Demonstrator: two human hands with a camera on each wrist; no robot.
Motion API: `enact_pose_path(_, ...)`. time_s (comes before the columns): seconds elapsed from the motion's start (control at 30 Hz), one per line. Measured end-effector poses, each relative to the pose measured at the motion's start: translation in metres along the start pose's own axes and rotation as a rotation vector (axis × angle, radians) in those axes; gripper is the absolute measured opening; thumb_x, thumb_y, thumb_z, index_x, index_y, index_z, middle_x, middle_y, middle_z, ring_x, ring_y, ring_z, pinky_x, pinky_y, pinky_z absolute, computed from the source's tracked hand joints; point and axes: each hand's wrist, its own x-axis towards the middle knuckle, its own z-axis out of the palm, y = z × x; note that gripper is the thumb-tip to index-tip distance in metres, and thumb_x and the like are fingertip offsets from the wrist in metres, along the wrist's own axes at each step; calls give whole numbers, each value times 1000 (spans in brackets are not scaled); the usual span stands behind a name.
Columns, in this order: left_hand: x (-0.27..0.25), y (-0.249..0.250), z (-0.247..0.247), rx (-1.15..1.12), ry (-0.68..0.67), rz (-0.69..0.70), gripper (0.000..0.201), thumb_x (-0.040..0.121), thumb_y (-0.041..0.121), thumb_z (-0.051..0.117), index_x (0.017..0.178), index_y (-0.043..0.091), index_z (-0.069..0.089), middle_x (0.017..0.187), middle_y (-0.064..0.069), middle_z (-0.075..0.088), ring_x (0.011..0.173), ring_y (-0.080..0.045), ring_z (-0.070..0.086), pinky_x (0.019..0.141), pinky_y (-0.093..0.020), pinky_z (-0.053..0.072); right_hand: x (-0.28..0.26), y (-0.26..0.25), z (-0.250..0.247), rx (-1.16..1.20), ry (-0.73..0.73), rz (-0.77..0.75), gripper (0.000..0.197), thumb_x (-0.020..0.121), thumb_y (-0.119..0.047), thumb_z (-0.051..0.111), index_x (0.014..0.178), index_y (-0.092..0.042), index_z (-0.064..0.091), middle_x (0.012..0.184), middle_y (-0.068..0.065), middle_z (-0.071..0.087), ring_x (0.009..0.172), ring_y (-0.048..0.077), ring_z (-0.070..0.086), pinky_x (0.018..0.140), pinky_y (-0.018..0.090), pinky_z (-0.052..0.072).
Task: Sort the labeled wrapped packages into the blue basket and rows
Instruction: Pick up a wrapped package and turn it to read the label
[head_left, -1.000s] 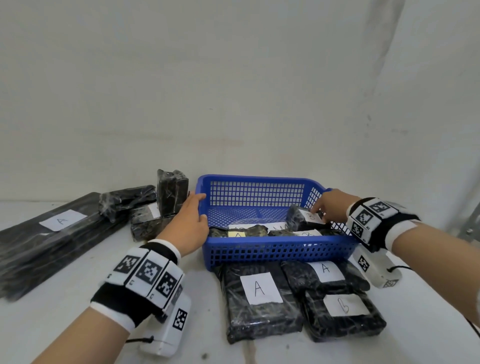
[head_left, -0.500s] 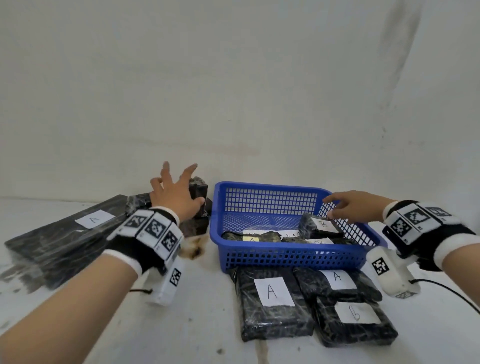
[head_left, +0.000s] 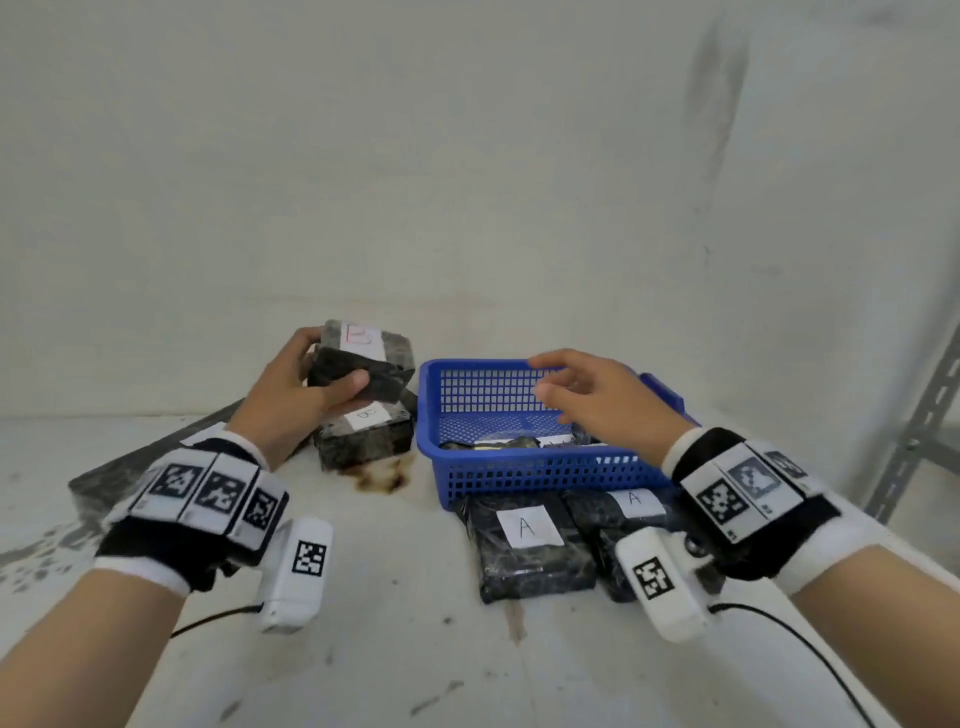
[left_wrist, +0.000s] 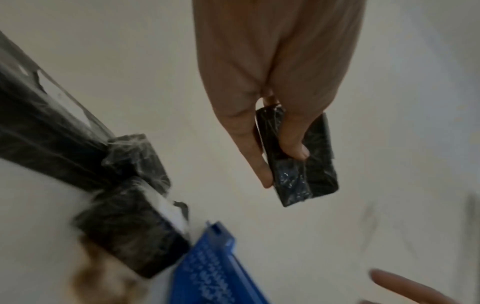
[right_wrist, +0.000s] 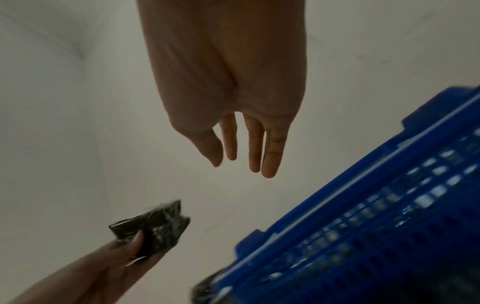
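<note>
My left hand (head_left: 306, 387) grips a black wrapped package (head_left: 363, 356) with a white label marked B, lifted above another labelled package (head_left: 363, 434) left of the blue basket (head_left: 519, 473). The left wrist view shows thumb and fingers curled round that package (left_wrist: 298, 158). My right hand (head_left: 582, 395) hovers over the basket with fingers (right_wrist: 254, 148) straight and nothing in it. The held package (right_wrist: 155, 226) also shows in the right wrist view beside the basket (right_wrist: 363, 216). Several wrapped packages lie inside the basket, partly hidden by its wall.
Two packages labelled A (head_left: 527, 540) (head_left: 631, 506) lie in a row in front of the basket. A long flat black bundle (head_left: 130, 473) lies at the left. A brown stain (head_left: 382, 475) marks the white tabletop. A metal shelf post (head_left: 919, 421) stands at the right.
My left hand went from the basket's left rim to the pile at the left and lifted the B package. My right hand let go of the package in the basket and rose above it.
</note>
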Motion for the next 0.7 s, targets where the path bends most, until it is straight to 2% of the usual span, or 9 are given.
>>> enact_pose_path(0.07,-28,14,7,-182,-102,13,34,86,-6,60,112,15,53,115,-13,66,106,-28,67,77,-28,60,-19,-25,16,159,-12,-32,41,99,-42,55,139,-34,51,112,-5,69,96,13,70,86,29,59)
enact_pose_path(0.13,-52,24,14,-270,-178,32,38,85,-5,58,116,14,53,115,-12,68,105,-25,68,79,-29,59,-37,-46,29,386,-43,-37,53,95,-51,55,144,-33,47,115,2,69,98,20,72,89,36,60)
enact_pose_path(0.23,-82,25,27,-287,-229,90,49,76,3,65,122,14,52,118,-14,66,106,-24,68,86,-35,58,-61,-62,41,679,-134,-57,64,83,-49,63,143,-33,48,121,10,68,96,29,72,83,38,60)
enact_pose_path(0.33,-98,23,34,-244,-253,113,54,77,8,78,124,17,53,123,-14,65,112,-27,65,90,-40,56,-77,-61,43,720,-145,-137,51,92,-21,66,141,-24,53,120,10,72,101,33,72,86,40,59)
enact_pose_path(0.4,-103,23,37,-218,-288,98,51,77,14,70,125,19,54,122,-11,66,112,-27,64,86,-38,56,-84,-55,40,727,-105,-153,45,95,-9,62,139,-19,56,123,10,71,105,33,71,86,38,60)
enact_pose_path(0.47,-109,24,40,-226,-299,65,51,80,17,63,130,19,53,118,-10,68,105,-28,67,79,-32,56,-89,-50,38,756,-53,-147,43,95,-9,62,136,-20,58,123,8,71,100,27,72,81,33,60)
enact_pose_path(0.53,-112,22,44,-248,-232,62,56,80,19,64,134,17,52,111,-11,71,94,-32,71,75,-31,57,-91,-49,38,776,4,-138,42,95,-12,62,136,-19,58,123,6,71,102,23,72,84,34,58)
enact_pose_path(0.63,-113,18,45,-291,-142,98,60,80,21,65,137,15,50,113,-15,69,91,-36,71,79,-36,57,-86,-48,43,818,60,-97,50,89,-22,71,137,-15,58,129,9,68,109,25,70,90,38,56)
enact_pose_path(0.7,-113,16,47,-295,-132,107,61,81,31,67,137,13,50,117,-17,68,93,-37,71,81,-36,57,-80,-47,48,805,86,-82,49,89,-25,73,136,-16,59,128,8,68,105,20,71,87,37,56)
